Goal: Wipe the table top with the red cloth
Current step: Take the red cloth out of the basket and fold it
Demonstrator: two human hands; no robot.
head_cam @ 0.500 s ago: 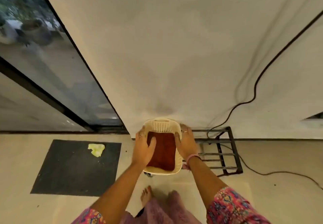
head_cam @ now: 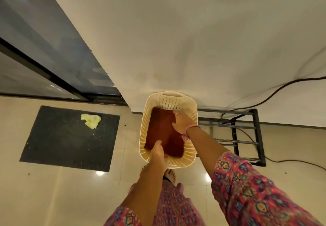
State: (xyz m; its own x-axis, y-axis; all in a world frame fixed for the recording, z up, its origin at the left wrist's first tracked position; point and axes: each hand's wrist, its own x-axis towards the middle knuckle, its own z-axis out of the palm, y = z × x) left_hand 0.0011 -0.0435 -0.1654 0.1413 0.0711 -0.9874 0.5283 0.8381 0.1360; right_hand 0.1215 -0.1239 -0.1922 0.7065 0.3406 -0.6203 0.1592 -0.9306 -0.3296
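Black mat [head_cam: 68, 137] on the floor well left of both hands, a crumpled yellow rag [head_cam: 90, 121] lying on it, untouched. Left hand [head_cam: 158, 152] at the near edge of the red cloth [head_cam: 162, 132], thumb over the top and fingers apparently tucked beneath: gripping that edge. Cloth folded flat inside the cream basket [head_cam: 191, 106], between the two hands, not yet lifted out. Right hand [head_cam: 182, 122] at the cloth's far right edge, palm down, fingers reaching toward the basket wall; whether curled under the fabric or merely pressing on it, cannot tell. Black metal rack [head_cam: 255, 137] just right of that wrist, a cable [head_cam: 282, 88] trailing along the wall beyond.

Likely step: lifting the cloth clear. Best done by taking both edges firmly, raising straight up so the fold holds and nothing snags on the perforated sides, keeping the basket from tipping. No table top in view; wiping not yet begun.
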